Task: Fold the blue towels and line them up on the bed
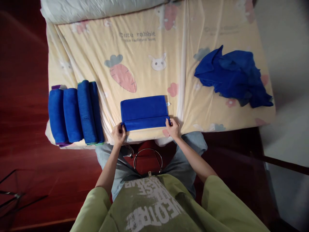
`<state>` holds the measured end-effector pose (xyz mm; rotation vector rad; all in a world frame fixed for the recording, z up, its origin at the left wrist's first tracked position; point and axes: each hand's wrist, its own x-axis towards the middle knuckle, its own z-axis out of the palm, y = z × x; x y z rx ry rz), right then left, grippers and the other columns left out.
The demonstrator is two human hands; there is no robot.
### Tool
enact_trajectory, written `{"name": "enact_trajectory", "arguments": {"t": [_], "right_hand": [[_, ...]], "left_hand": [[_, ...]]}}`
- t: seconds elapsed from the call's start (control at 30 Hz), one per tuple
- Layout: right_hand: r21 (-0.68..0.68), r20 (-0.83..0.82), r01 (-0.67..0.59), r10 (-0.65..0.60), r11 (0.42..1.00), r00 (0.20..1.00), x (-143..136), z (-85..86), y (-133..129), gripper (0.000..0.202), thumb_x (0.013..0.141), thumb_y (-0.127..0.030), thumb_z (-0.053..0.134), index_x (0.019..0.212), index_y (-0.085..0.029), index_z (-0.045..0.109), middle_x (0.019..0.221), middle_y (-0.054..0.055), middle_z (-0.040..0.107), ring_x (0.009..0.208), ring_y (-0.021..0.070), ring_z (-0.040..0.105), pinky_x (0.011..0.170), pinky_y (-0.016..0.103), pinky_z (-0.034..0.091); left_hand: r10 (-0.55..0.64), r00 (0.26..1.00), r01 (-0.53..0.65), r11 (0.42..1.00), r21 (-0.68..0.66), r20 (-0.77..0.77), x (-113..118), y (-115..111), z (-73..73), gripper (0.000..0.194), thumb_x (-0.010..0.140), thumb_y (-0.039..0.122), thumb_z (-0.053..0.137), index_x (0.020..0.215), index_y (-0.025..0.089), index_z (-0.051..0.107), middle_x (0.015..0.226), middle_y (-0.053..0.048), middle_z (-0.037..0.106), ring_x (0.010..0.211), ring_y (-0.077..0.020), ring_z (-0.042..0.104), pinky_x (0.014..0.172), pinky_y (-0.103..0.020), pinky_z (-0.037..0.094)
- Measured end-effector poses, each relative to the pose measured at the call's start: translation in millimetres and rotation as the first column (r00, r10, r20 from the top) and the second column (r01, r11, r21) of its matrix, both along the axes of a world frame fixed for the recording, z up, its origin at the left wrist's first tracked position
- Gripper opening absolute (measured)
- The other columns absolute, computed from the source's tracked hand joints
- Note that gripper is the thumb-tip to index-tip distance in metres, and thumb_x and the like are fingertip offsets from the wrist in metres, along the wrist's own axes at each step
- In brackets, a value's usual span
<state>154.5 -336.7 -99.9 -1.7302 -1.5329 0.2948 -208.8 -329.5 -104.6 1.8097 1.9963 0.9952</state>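
Note:
A blue towel [144, 109] lies flat on the bed in front of me, with its near edge folded over into a strip. My left hand [118, 133] pinches the near left corner of that strip. At the near right corner, my right hand [173, 127] grips the fold between thumb and fingers. A small white tag sticks out from the towel's right side. To the left sit several rolled blue towels [72, 114] side by side, some with purple or green edging. A crumpled pile of blue towels [234, 77] rests on the right.
The bed has a yellow sheet [142, 64] printed with carrots and rabbits. A white quilt or pillow [101, 9] lies along its far edge. A black metal frame [16, 195] stands on the dark red floor at the left. The bed's near edge is close to my knees.

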Motion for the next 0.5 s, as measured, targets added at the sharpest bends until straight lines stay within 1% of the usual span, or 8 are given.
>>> {"name": "enact_trajectory", "arguments": {"t": [0.13,0.3,0.4,0.5], "right_hand": [[0.0,0.001,0.041,-0.041,0.999,0.999,-0.2,-2.4,0.0,0.028,0.098,-0.043,0.06,0.079,-0.022,0.062,0.062,-0.001,0.053,0.055,0.0128,0.047,0.06,0.028,0.044],[0.003,0.007,0.045,-0.045,0.999,0.999,0.3,-4.7,-0.4,0.027,0.097,-0.043,0.061,0.081,-0.022,0.064,0.062,-0.002,0.053,0.055,0.0129,0.047,0.061,0.028,0.046],[0.013,0.006,0.044,-0.044,0.999,0.999,0.3,-6.2,-1.0,0.023,0.096,-0.041,0.063,0.084,-0.021,0.064,0.063,-0.002,0.053,0.055,0.0127,0.048,0.061,0.027,0.046],[0.009,-0.02,0.051,-0.051,0.999,0.998,-0.4,-9.4,-1.7,0.019,0.095,-0.039,0.065,0.092,-0.021,0.064,0.064,-0.004,0.053,0.055,0.012,0.048,0.062,0.027,0.046]], "left_hand": [[0.021,0.999,-0.02,1.0,-0.007,0.026,0.7,-0.8,-1.0,0.032,0.096,0.041,0.059,0.116,0.018,0.071,0.078,-0.005,0.066,0.072,-0.0188,0.063,0.073,-0.033,0.051],[0.045,0.998,-0.045,0.999,-0.018,0.041,2.6,-0.8,1.5,0.033,0.094,0.04,0.061,0.118,0.018,0.067,0.065,0.001,0.057,0.064,-0.0176,0.06,0.069,-0.031,0.049],[0.043,0.998,-0.043,0.999,0.0,0.037,3.5,0.1,2.8,0.03,0.094,0.04,0.061,0.114,0.018,0.066,0.061,0.003,0.053,0.059,-0.0168,0.056,0.068,-0.031,0.049],[0.032,0.999,-0.032,0.999,0.019,0.018,3.1,1.5,2.6,0.022,0.094,0.039,0.061,0.103,0.02,0.067,0.059,0.003,0.049,0.058,-0.0168,0.052,0.07,-0.033,0.048]]}}
